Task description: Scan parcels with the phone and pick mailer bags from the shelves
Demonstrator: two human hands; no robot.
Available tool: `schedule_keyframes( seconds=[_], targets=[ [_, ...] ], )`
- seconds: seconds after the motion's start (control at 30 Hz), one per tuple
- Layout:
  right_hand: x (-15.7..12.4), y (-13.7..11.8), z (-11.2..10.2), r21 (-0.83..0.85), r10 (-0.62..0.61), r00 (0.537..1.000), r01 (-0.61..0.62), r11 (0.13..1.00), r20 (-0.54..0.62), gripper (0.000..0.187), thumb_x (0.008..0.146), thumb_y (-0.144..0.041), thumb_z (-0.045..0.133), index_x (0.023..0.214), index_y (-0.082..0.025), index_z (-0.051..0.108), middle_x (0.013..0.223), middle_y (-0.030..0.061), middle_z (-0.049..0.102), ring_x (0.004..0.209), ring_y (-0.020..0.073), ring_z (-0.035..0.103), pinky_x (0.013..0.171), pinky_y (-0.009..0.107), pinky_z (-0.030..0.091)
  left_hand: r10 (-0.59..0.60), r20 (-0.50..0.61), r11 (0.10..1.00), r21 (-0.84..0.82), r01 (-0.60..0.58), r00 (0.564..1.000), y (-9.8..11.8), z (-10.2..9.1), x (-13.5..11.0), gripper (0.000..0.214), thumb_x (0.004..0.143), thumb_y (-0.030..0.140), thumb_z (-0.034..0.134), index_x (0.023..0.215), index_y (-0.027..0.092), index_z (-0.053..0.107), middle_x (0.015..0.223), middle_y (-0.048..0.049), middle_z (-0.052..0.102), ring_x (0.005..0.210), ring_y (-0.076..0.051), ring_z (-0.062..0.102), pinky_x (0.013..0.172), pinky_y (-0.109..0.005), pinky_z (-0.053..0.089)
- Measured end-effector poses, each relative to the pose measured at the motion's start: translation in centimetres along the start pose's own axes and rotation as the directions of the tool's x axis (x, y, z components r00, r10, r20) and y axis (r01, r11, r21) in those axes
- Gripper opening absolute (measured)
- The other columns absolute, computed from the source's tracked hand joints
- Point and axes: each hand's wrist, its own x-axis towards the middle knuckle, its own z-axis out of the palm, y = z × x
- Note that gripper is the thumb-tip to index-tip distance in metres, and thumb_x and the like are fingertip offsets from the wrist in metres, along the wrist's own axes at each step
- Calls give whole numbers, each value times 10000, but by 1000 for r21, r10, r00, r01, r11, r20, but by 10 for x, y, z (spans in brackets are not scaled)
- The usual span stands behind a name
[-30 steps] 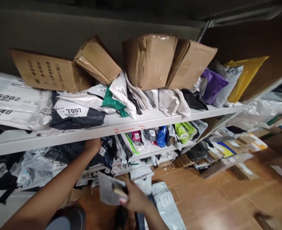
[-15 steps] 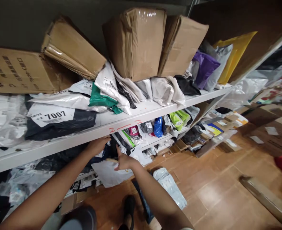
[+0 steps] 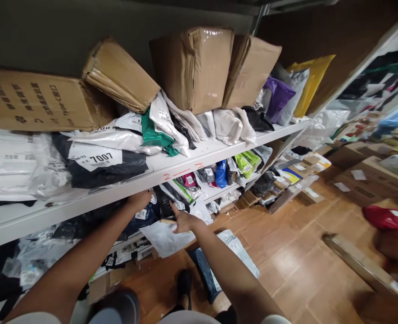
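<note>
My left hand reaches under the edge of the white upper shelf into the lower shelf and rests on dark plastic parcels; its fingers are mostly hidden. My right hand is just right of it, thumb up and fingers apart, against a white poly mailer that hangs off the lower shelf's edge, with a thin tan object beside the palm. I cannot tell whether that hand grips either.
The upper shelf carries cardboard boxes, a black parcel labelled 7007 and several white, green, purple and yellow bags. More parcels lie on the wooden floor, with a grey mailer by my shoe. Cartons stand at right.
My right hand rose from low near the floor, where it held the white mailer, up to the lower shelf beside my left hand. The view swung right and slightly down.
</note>
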Motion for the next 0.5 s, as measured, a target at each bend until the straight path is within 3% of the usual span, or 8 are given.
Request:
schedule_keyframes(
  seconds=[0.17, 0.27, 0.33, 0.5],
  targets=[
    [-15, -6, 25, -57, -66, 998, 65, 996, -15, 1106, 635, -195, 744, 1496, -147, 51, 1268, 265, 565, 1081, 370, 611, 852, 417, 491, 130, -42, 990, -50, -132, 991, 1, -7, 9, 371, 787, 84, 542, 1143, 159, 617, 1207, -107, 589, 1132, -231, 519, 998, -396, 406],
    [-20, -7, 39, -60, -62, 997, 59, 996, -42, 995, 647, -236, 738, 1466, -142, 180, 1267, 247, 569, 1075, 367, 613, 863, 424, 487, 270, -44, 960, -63, -272, 962, 0, -5, -2, 370, 769, 7, 488, 957, 242, 704, 1133, -37, 619, 1111, -196, 507, 991, -346, 397],
    [-19, -8, 46, -57, -43, 998, 40, 998, -51, 1016, 650, -242, 735, 1470, -115, 150, 1235, 250, 591, 1069, 370, 616, 867, 438, 490, 328, -22, 942, -63, -329, 944, -3, -2, -10, 334, 742, -8, 518, 775, 251, 725, 1012, -20, 649, 1043, -194, 522, 936, -344, 421],
    [-13, -5, 56, -38, 7, 998, -10, 999, -61, 1154, 650, -243, 741, 1477, -37, -37, 1276, 326, 532, 1124, 404, 582, 893, 460, 492, 371, 19, 928, -48, -370, 928, -10, 0, -19, 290, 724, 14, 596, 782, 255, 745, 998, -34, 665, 1040, -226, 515, 885, -365, 440]
  ],
)
